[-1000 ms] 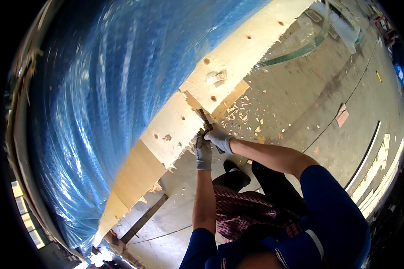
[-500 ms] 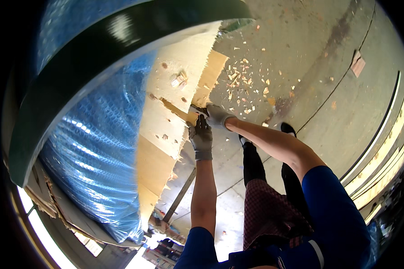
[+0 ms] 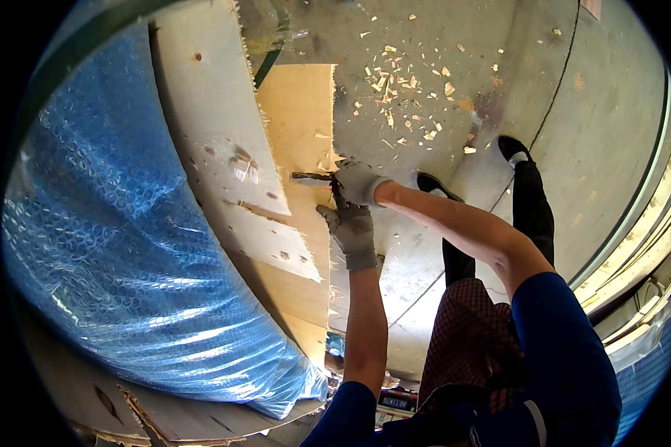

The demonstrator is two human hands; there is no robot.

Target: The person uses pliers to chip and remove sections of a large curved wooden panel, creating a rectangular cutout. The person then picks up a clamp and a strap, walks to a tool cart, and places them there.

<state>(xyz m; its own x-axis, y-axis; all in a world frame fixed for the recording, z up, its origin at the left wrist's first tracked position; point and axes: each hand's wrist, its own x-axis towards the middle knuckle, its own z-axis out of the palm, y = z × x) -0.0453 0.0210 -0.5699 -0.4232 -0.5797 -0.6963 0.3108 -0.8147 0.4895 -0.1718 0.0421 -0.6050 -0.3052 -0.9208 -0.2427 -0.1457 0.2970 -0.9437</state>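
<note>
Seen from the head camera, both gloved hands meet at the torn edge of a pale plywood panel [image 3: 224,141]. The right hand [image 3: 358,181], in a light grey glove, has its grip closed around the handle end of a thin dark metal tool [image 3: 311,176], which lies roughly level and points left, its tip against the panel's broken edge. The left hand [image 3: 348,227], in a darker grey glove, sits just below the right one, its fingers curled; its grip looks closed about the lower part of the same tool, though what exactly it clasps is hidden by the glove.

Behind the pale panel a second, yellower sheet of wood [image 3: 298,112] shows, with ragged, splintered margins. To the left, a large mass wrapped in blue bubble wrap [image 3: 104,246] fills that side of the picture, touching the panel along its length. A green strap [image 3: 270,63] runs down at the top near the yellow sheet.

On the grey concrete floor [image 3: 589,89] to the upper right, wood chips [image 3: 410,82] lie scattered. The person's black shoes [image 3: 511,147] stand on the floor near the chips, and blue sleeves [image 3: 566,350] cover both upper arms.
</note>
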